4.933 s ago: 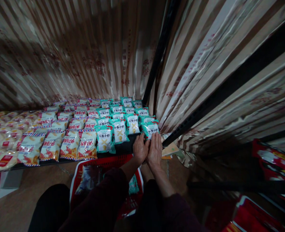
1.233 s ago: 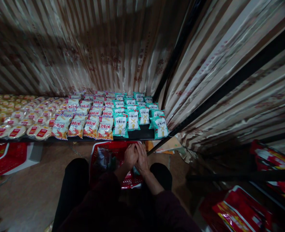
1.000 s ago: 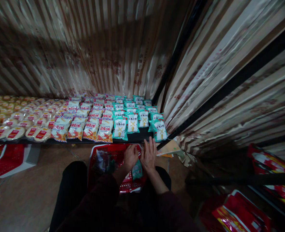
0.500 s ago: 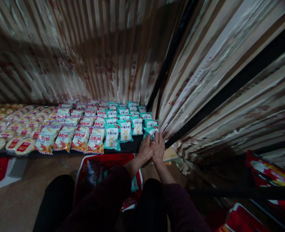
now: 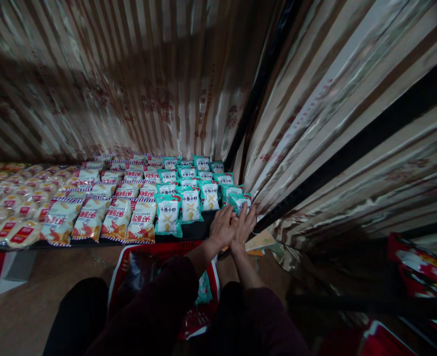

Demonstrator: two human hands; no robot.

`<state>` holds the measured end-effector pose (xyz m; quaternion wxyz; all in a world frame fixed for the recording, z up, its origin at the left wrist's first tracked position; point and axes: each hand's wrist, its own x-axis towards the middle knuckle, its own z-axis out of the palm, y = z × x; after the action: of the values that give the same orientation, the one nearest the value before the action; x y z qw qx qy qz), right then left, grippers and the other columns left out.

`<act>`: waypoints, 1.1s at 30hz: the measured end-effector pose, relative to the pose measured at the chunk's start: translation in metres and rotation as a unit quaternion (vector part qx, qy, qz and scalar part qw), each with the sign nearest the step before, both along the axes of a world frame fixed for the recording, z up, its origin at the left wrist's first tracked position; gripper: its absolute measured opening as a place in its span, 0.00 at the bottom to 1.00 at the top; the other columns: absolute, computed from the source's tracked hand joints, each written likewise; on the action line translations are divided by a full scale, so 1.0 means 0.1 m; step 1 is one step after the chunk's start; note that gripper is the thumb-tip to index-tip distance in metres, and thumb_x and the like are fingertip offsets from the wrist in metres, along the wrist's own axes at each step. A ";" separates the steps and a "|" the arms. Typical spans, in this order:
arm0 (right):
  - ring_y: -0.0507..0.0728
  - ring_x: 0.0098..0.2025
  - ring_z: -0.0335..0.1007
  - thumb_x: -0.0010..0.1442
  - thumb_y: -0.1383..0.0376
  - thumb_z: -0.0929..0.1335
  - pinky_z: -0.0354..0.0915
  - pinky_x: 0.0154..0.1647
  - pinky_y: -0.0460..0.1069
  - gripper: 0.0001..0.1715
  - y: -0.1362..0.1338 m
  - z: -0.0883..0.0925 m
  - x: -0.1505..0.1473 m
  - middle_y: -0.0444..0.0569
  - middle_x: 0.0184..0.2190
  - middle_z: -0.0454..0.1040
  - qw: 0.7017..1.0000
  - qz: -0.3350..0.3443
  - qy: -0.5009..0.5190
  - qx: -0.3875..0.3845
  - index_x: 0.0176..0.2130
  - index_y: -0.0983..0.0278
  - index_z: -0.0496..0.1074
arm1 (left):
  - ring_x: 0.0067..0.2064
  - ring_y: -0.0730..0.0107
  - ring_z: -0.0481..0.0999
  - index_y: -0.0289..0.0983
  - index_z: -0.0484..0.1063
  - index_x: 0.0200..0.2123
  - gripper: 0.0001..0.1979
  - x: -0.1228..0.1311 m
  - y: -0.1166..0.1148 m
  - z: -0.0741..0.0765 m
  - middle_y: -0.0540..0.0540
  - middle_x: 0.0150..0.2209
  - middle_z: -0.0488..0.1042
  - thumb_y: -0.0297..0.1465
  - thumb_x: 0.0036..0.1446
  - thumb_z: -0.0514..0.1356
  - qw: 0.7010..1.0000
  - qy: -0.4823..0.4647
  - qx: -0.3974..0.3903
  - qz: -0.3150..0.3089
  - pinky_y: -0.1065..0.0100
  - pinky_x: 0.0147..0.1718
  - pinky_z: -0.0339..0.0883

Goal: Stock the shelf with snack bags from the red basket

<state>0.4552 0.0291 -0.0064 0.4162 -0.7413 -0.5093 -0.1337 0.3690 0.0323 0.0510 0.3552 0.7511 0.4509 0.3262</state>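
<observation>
A teal-and-white snack bag (image 5: 239,200) stands at the front right end of the shelf's rows. My right hand (image 5: 243,226) is on its lower front, fingers lying over the bag. Pressed against it, my left hand (image 5: 222,227) has its fingertips at the bag's lower left; the thumbs and part of the grip are hidden. Behind and left are rows of matching teal bags (image 5: 190,203). Below my forearms sits a red basket (image 5: 120,267) with more teal bags (image 5: 204,288) and a dark package inside.
Striped snack bags (image 5: 88,217) and round wrapped cakes (image 5: 23,233) fill the black shelf (image 5: 194,231) to the left. A black post (image 5: 277,215) slants up close to my right hand. Striped curtain (image 5: 159,99) hangs behind. Red packages (image 5: 426,272) lie at right.
The bag under my hands has gone from tilted to more upright, facing front. My right hand's fingers have spread a little. The view has shifted slightly.
</observation>
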 end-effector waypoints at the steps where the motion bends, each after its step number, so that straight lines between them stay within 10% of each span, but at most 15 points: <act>1: 0.69 0.67 0.41 0.67 0.57 0.54 0.51 0.60 0.70 0.33 0.00 0.01 0.01 0.61 0.67 0.44 1.000 -0.001 -0.001 -0.003 0.68 0.61 0.45 | 0.66 0.62 0.57 0.32 0.62 0.60 0.24 -0.01 0.00 0.00 0.39 0.64 0.61 0.32 0.62 0.47 1.000 -0.005 0.000 0.003 0.57 0.65 0.50; 33: 0.66 0.71 0.31 0.68 0.54 0.53 0.47 0.65 0.68 0.37 -0.12 -0.04 0.09 0.61 0.70 0.37 0.998 0.044 -0.034 0.004 0.69 0.65 0.38 | 0.68 0.60 0.53 0.25 0.55 0.64 0.29 -0.09 -0.25 -0.11 0.34 0.66 0.55 0.33 0.62 0.47 0.998 -0.009 -0.050 -0.022 0.59 0.66 0.46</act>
<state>0.4646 0.0176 -0.0101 0.4067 -0.7115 -0.5552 -0.1420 0.3604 0.0077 0.0397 0.4033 0.7395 0.4462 0.3023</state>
